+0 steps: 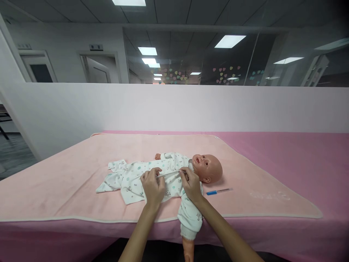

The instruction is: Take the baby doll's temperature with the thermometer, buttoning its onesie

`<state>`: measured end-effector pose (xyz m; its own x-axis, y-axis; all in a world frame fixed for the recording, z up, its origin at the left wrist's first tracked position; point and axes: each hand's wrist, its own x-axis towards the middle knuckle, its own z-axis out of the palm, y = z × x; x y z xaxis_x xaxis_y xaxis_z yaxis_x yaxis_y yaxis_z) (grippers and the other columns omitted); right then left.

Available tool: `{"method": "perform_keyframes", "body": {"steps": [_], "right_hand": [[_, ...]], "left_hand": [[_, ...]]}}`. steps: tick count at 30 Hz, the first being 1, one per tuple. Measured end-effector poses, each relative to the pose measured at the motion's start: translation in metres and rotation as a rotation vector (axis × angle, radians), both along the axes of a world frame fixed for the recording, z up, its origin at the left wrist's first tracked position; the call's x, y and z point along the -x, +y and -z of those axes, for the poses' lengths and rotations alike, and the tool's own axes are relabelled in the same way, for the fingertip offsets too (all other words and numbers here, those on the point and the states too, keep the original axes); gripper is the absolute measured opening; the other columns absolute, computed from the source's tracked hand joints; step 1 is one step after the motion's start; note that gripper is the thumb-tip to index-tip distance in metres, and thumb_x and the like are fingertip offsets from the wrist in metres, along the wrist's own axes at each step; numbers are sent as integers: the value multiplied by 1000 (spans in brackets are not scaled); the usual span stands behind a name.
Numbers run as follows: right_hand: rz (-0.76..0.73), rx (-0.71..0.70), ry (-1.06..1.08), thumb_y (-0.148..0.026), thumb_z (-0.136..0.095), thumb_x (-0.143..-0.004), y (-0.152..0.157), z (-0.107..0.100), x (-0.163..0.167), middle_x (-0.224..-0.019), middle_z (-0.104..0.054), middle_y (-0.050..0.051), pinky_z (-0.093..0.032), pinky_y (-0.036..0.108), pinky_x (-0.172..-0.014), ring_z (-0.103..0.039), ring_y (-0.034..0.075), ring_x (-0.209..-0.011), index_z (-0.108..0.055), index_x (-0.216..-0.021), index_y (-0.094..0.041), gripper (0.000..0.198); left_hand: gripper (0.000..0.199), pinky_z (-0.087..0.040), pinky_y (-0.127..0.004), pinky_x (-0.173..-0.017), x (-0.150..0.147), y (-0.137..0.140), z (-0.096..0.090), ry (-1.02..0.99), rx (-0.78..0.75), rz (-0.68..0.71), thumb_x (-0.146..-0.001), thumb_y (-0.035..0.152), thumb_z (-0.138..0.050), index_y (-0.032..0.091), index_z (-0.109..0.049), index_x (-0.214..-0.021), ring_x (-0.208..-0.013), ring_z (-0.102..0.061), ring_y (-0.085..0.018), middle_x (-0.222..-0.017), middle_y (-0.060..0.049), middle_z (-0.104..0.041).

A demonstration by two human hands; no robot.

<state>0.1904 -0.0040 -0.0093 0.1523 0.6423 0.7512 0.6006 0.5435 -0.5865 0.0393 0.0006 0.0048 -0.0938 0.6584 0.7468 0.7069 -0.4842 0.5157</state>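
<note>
A baby doll (209, 168) lies on its back, its head to the right, in a white romper (132, 180) with small green and grey prints. Over the doll's chest, a thin white strip (171, 173) is stretched between my two hands. My left hand (153, 186) pinches its left end, and my right hand (191, 183) pinches the other end near the doll's neck. Whether the strip belongs to the romper I cannot tell. One doll arm (188, 247) hangs over the near edge, below my right wrist. The romper's legs look flat.
Beside the doll's head lies a blue-capped pen (218, 191). Beneath everything, a peach blanket (73, 174) is spread on a pink-covered table (308, 156). A low white partition (191, 107) with glass above runs along the far side.
</note>
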Motion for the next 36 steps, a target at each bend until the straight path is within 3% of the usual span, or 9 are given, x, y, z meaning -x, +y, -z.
{"method": "perform_keyframes", "body": {"steps": [12, 18, 21, 24, 26, 30, 32, 36], "right_hand": [[88, -56, -72, -27, -41, -88, 3, 3, 1, -67, -59, 1, -37, 23, -54, -49, 11, -54, -57, -81, -18, 20], [199, -133, 20, -22, -42, -86, 0, -4, -1, -78, -62, 4, -44, 24, -60, -56, 14, -66, -59, -86, -17, 17], [217, -167, 77, -20, -43, -86, -19, -4, -20, -90, -63, 7, -47, 26, -66, -59, 16, -79, -58, -93, -17, 17], [283, -125, 34, -21, -45, -84, -46, 8, -58, -88, -64, 6, -48, 24, -63, -60, 16, -78, -59, -91, -18, 15], [395, -35, -88, -20, -43, -84, -60, 21, -91, -87, -65, 4, -48, 26, -67, -61, 16, -78, -59, -88, -20, 17], [581, 189, -390, -19, -36, -82, -65, 43, -153, -88, -67, 7, -47, 35, -71, -60, 23, -85, -62, -89, -18, 27], [526, 280, -467, -18, -34, -82, -61, 50, -173, -92, -67, 8, -47, 36, -78, -60, 23, -90, -62, -93, -16, 31], [382, 416, -487, -22, -32, -84, -63, 49, -187, -96, -67, 8, -47, 36, -82, -60, 22, -91, -63, -91, -17, 32]], "left_hand": [[19, -32, -35, -77, -3, 1, 0, 24, -9, -37, -68, 10, -39, 19, -48, -84, -71, -50, -18, -70, -1, -53], [19, -33, -36, -80, 5, 5, 2, -192, 11, -155, -72, 10, -36, 20, -46, -85, -71, -50, -18, -72, -1, -52], [23, -33, -38, -81, 11, 7, -2, -284, 25, -226, -68, 7, -36, 21, -47, -84, -73, -50, -18, -75, -1, -54], [26, -27, -43, -88, 11, 15, -19, -183, 35, -237, -67, 6, -37, 22, -52, -81, -85, -51, -20, -81, 0, -59], [24, -27, -43, -89, 4, 26, -34, -99, 61, -152, -71, 9, -38, 23, -55, -81, -88, -51, -21, -85, 0, -61], [22, -39, -31, -77, -25, 51, -53, 103, 257, 309, -78, 25, -42, 21, -59, -91, -80, -52, -17, -90, -2, -62], [28, -40, -30, -74, -38, 58, -52, 247, 392, 450, -79, 37, -45, 23, -60, -98, -79, -52, -16, -91, -2, -61], [36, -38, -31, -80, -47, 53, -46, 483, 465, 506, -71, 52, -56, 30, -62, -99, -90, -50, -20, -93, -1, -56]]}}
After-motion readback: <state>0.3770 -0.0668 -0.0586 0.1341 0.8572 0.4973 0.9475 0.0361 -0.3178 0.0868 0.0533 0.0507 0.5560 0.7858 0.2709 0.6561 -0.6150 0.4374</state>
